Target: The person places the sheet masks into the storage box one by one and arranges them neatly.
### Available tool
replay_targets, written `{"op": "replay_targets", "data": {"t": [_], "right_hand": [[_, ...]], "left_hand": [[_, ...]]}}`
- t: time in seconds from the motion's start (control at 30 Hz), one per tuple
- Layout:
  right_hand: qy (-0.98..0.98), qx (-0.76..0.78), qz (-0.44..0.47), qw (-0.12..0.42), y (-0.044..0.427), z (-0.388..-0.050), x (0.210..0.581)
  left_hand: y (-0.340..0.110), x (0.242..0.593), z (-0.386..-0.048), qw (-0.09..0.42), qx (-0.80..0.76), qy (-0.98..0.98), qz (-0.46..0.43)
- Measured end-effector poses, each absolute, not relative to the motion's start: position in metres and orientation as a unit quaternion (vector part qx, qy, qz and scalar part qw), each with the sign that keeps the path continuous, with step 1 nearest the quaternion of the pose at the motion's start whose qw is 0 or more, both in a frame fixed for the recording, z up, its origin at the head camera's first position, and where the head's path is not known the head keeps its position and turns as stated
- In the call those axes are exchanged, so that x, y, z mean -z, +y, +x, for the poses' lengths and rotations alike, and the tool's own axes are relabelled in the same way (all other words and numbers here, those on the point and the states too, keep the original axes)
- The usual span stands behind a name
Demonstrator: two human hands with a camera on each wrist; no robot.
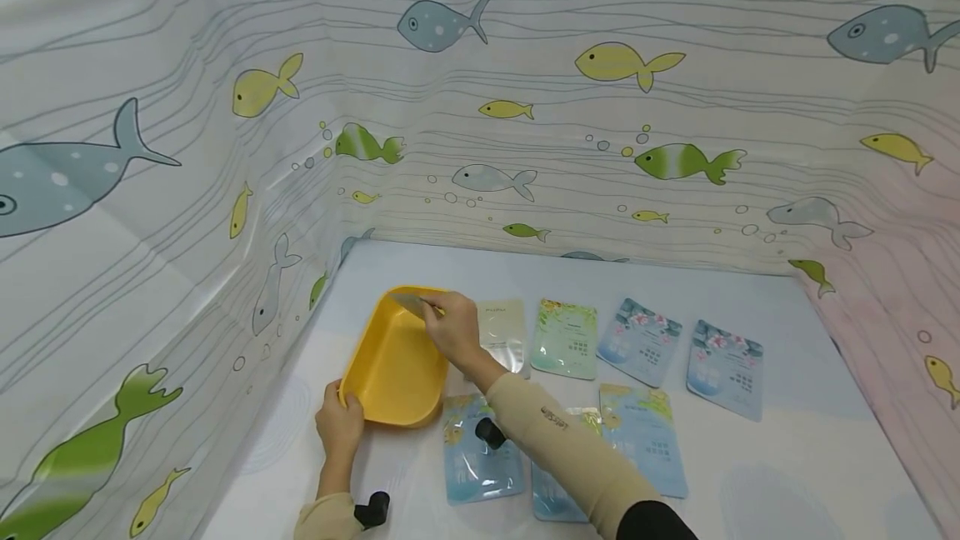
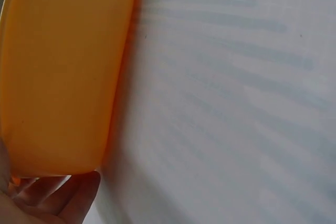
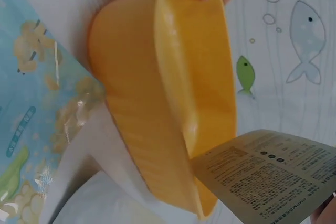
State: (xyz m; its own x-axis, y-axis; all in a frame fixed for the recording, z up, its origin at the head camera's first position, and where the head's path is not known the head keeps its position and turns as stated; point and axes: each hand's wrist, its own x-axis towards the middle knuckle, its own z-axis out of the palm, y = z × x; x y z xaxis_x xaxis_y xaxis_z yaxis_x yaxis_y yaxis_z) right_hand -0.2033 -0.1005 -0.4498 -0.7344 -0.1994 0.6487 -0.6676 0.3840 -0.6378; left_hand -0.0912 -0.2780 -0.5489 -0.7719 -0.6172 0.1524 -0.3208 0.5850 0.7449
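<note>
A yellow plastic bin (image 1: 397,365) stands on the table's left part, tilted in the head view. My left hand (image 1: 341,423) grips its near left rim, fingers (image 2: 79,195) against the outside of the wall. My right hand (image 1: 453,327) pinches a flat packet (image 1: 408,302) at the bin's far end. In the right wrist view the packet (image 3: 268,177) shows small printed text and overlaps the bin's rim (image 3: 176,103). Only a bit of the right hand shows there, at the lower right edge.
Right of the bin lie a silver-beige packet (image 1: 504,332), a green one (image 1: 564,338) and two blue floral ones (image 1: 640,342) (image 1: 725,367). Nearer are several light blue packets (image 1: 480,461), partly under the right forearm. A fish-patterned curtain (image 1: 555,132) surrounds the table.
</note>
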Motion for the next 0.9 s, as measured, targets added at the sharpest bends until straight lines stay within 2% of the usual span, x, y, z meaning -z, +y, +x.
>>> {"op": "replay_targets", "data": {"t": [0.2, 0.57, 0.9], "right_hand": [[-0.833, -0.395, 0.296, 0.249, -0.113, -0.19, 0.467], [-0.871, -0.293, 0.337, 0.204, -0.126, -0.167, 0.488], [-0.904, -0.219, 0.345, 0.127, -0.133, -0.161, 0.504]], "left_hand": [[-0.278, 0.548, -0.092, 0.205, 0.364, -0.867, 0.271], [-0.277, 0.546, -0.091, 0.193, 0.369, -0.867, 0.272], [-0.276, 0.546, -0.092, 0.196, 0.375, -0.862, 0.279]]}}
